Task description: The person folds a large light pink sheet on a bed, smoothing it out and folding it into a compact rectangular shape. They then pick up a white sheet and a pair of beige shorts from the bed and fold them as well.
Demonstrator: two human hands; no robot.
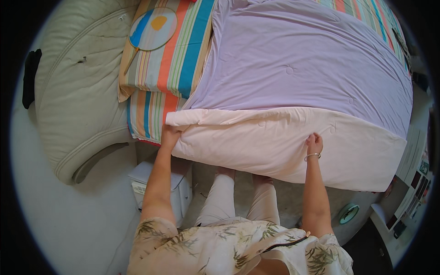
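Observation:
A thin quilt lies over the bed, its lavender side up. Along the near edge a band is folded back, showing the pale pink underside. My left hand is closed on the near left corner of the quilt. Over the right part of the pink band is my right hand, a bracelet at its wrist. Its fingers are curled together; whether any cloth is between them cannot be made out.
A striped pillow rests at the bed's left end, with a round hand fan on it. Beyond is a padded headboard. A small white cabinet stands by my left arm. At right are a green round object and a cluttered white surface.

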